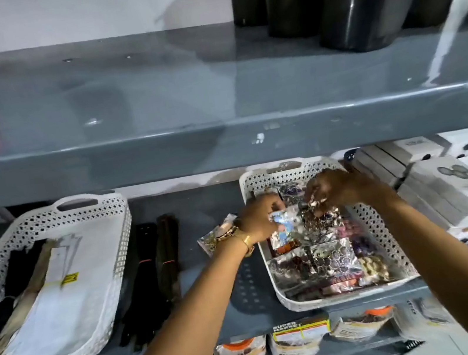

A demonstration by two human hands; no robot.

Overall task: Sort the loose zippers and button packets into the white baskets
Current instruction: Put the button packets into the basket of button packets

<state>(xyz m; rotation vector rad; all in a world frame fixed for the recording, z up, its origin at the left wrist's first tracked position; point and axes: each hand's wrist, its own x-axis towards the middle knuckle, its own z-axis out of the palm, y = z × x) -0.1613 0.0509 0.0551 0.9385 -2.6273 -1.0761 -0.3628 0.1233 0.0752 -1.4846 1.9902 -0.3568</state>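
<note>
Sorting under way: a person is reaching both arms onto a grey shelf, working over the right white basket
Left hand: curling its fingers around a shiny button packet at the basket's left wall; a gold watch is sitting on the wrist
Right hand: pinching at a crinkled clear packet above the pile, fingers bunched close
Right basket: holding many button packets, overlapping and filling the floor
Loose packet: lying on the shelf just outside that basket, partly hidden by the left wrist
Left white basket: holding white and dark zippers lying lengthwise
Dark zippers: lying loose on the shelf between the two baskets
</note>
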